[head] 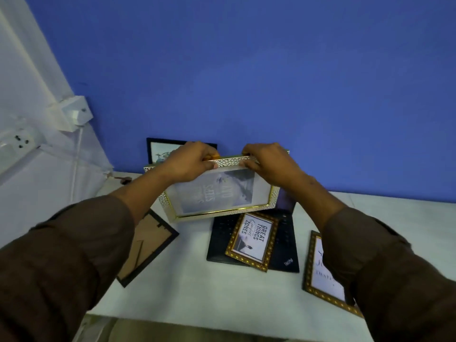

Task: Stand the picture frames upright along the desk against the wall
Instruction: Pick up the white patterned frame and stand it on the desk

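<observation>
My left hand (190,162) and my right hand (265,162) both grip the far edge of a white-and-gold picture frame (217,193), held tilted above the desk with its glass facing me. Behind it a black frame (158,149) stands upright against the blue wall, partly hidden by my left hand. A small gold frame with "Great Things" text (251,239) lies flat on a black laptop (283,245). A black frame (148,245) lies face down at the left, half under my sleeve. Another gold frame (318,275) lies flat at the right.
The white desk (197,287) meets the blue wall (246,70) at the back. A white wall at the left carries a socket (21,141) and a small white box (76,113) with a cable running down.
</observation>
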